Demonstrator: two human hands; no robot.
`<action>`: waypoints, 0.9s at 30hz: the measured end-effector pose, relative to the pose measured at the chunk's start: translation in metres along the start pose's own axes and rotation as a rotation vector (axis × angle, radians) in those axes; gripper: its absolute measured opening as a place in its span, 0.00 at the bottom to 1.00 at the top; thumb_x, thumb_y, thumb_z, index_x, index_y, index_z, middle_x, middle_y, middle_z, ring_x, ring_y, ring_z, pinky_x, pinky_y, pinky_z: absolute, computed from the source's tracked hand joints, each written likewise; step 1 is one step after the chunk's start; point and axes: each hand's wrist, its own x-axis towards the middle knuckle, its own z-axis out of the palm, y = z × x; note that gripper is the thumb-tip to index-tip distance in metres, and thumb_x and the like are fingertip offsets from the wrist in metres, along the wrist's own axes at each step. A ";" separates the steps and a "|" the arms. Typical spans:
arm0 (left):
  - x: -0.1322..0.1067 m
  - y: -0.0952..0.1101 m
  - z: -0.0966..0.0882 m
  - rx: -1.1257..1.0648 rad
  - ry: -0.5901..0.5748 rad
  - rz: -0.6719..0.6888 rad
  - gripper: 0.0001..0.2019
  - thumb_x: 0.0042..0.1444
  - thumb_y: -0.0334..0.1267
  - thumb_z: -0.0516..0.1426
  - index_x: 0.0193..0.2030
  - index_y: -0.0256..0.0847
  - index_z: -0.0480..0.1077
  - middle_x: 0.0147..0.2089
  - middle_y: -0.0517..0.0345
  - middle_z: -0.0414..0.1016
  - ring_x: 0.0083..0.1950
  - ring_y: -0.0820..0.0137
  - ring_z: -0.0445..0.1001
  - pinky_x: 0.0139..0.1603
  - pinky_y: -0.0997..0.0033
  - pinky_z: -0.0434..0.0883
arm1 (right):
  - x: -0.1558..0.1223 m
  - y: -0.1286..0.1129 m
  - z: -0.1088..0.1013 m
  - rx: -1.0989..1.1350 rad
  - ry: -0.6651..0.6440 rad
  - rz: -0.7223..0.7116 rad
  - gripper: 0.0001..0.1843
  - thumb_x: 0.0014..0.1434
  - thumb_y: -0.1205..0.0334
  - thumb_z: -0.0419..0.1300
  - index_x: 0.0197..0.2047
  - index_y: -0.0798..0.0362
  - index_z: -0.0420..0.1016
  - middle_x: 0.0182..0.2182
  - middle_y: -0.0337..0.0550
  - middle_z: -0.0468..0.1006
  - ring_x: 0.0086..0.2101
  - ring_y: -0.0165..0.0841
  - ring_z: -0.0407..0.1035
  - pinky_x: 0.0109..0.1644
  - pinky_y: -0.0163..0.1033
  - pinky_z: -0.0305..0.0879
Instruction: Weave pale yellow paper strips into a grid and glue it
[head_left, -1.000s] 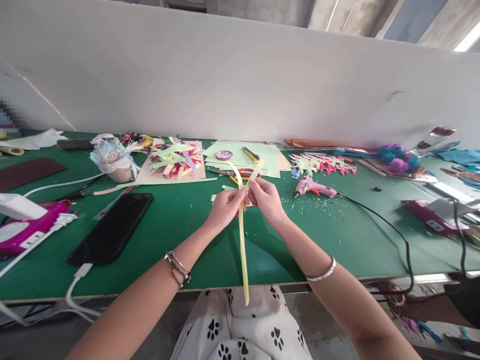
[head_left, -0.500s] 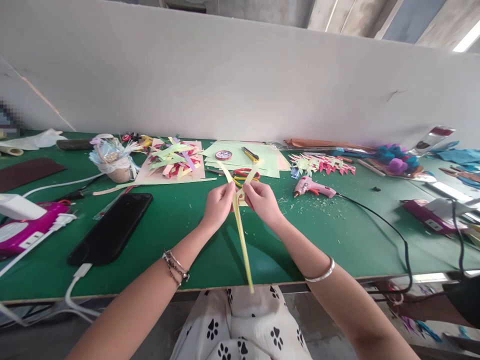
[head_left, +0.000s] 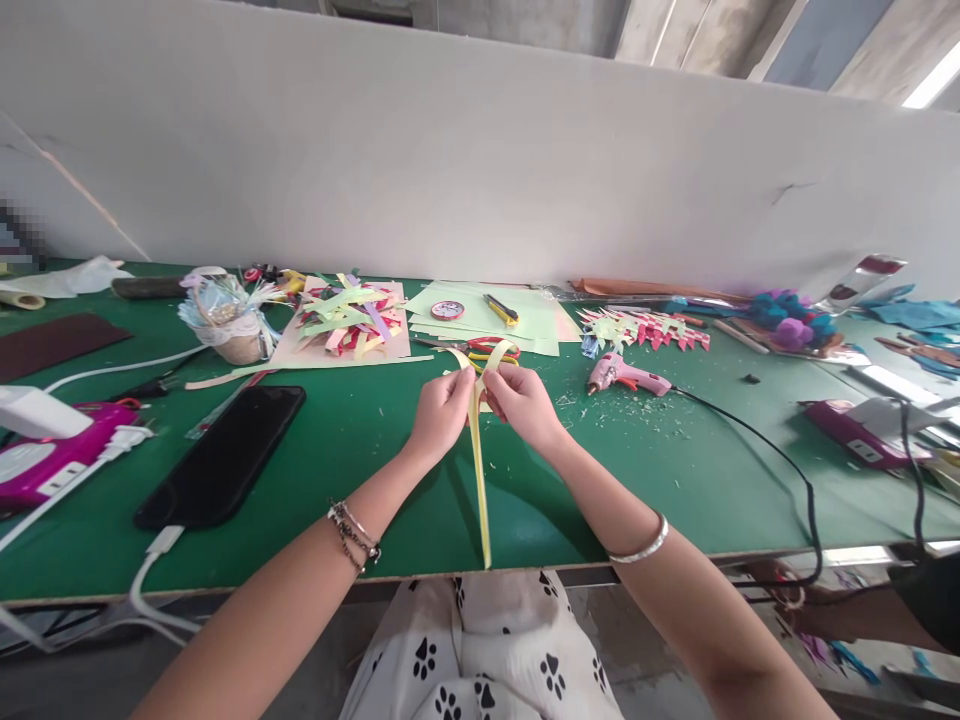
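Pale yellow paper strips [head_left: 480,490] cross between my two hands over the green table. My left hand [head_left: 444,405] is closed, pinching the strips between thumb and fingers. My right hand [head_left: 525,402] pinches them too, close beside the left, with one strip end curving over above it. A long end hangs down toward the table's front edge. Right behind my hands lies a pair of scissors [head_left: 491,349] with red and yellow handles, partly covered by the strips. How the strips are folded between my fingers is hidden.
A pink glue gun [head_left: 628,374] lies right among scraps; left is a black phone [head_left: 225,455]. Behind are cut paper strips [head_left: 352,320], a yellow cutter [head_left: 501,309], round tape [head_left: 448,310] and a red-white woven paper piece [head_left: 660,328]. Another person's arm [head_left: 847,612] shows at lower right.
My hands have drawn slightly closer together. The hanging strip end has swung left and up a little, and the upper ends now bend over instead of standing straight.
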 end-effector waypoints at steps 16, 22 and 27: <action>0.001 -0.001 0.000 0.033 -0.027 0.012 0.21 0.59 0.48 0.44 0.20 0.40 0.60 0.18 0.60 0.64 0.23 0.72 0.64 0.26 0.74 0.60 | 0.001 0.003 0.000 -0.023 0.013 0.011 0.16 0.56 0.57 0.50 0.19 0.52 0.58 0.13 0.31 0.60 0.16 0.23 0.52 0.21 0.31 0.49; 0.000 0.000 0.002 -0.034 -0.116 -0.021 0.22 0.59 0.52 0.45 0.21 0.40 0.63 0.18 0.61 0.64 0.20 0.73 0.63 0.23 0.74 0.60 | 0.002 0.001 -0.001 0.060 0.102 0.014 0.17 0.56 0.57 0.49 0.18 0.52 0.55 0.13 0.31 0.59 0.16 0.23 0.54 0.21 0.31 0.51; -0.001 0.001 0.002 -0.017 -0.113 0.004 0.21 0.58 0.48 0.46 0.20 0.39 0.63 0.19 0.61 0.64 0.21 0.74 0.62 0.24 0.74 0.59 | 0.000 -0.001 -0.001 0.060 0.051 -0.003 0.17 0.56 0.55 0.51 0.20 0.52 0.57 0.14 0.31 0.61 0.17 0.23 0.55 0.22 0.31 0.52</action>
